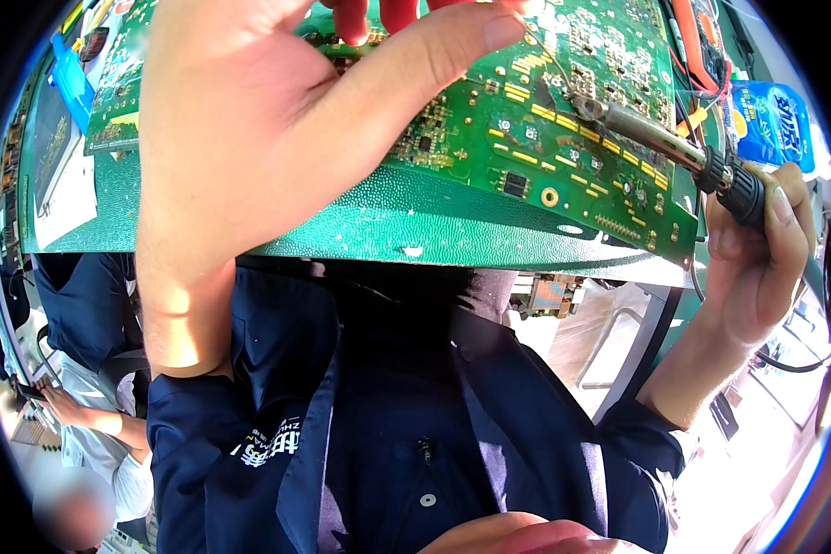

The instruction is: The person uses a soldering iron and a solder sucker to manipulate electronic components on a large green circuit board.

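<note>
A large green circuit board (443, 138) with gold pads and small chips lies on the green table mat (360, 217). My right hand (766, 240) is closed round the black handle of a soldering iron (651, 129). Its metal shaft slants up and left over the board's right half. Over the board's left part reaches my left hand (249, 120), its thumb stretched right and its fingers bent at the top edge. Thumb and fingertips come together there; what they pinch is cut off. A thin dark line runs between those fingertips and the iron's end.
Right of the board lie a blue packet (771, 125), an orange-and-black tool (692, 42) and cables. A blue plastic piece (69, 78) and white paper (69, 208) are at the left. Another person's hand (60, 403) holds a dark object at the lower left.
</note>
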Tool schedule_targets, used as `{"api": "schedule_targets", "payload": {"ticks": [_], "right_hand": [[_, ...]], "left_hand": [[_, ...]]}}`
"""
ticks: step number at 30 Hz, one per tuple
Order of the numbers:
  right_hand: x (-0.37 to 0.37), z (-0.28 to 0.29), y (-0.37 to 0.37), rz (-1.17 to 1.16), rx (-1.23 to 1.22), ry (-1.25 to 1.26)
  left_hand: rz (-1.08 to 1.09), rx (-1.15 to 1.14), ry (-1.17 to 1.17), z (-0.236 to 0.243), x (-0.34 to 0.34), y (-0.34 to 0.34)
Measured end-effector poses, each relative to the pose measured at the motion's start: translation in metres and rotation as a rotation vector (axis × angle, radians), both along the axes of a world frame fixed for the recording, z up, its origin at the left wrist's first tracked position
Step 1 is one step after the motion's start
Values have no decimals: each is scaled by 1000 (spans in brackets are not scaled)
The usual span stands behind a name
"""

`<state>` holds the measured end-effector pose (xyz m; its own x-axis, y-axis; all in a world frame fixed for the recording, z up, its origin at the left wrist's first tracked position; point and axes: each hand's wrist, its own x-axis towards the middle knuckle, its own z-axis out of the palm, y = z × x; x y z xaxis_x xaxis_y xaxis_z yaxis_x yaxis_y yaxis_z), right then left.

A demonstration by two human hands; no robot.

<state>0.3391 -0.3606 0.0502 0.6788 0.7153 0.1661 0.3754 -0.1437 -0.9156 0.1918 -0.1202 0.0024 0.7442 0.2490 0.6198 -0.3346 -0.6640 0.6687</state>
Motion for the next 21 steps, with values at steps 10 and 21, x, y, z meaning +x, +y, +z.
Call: {"api": "schedule_targets", "payload": {"ticks": [10, 21], "right_hand": [[-1, 1, 2, -11, 11, -4], [-13, 9, 14, -100, -3, 3]], "left_hand": [[241, 68, 140, 20, -4, -14], [226, 89, -16, 30, -29, 15]]}}
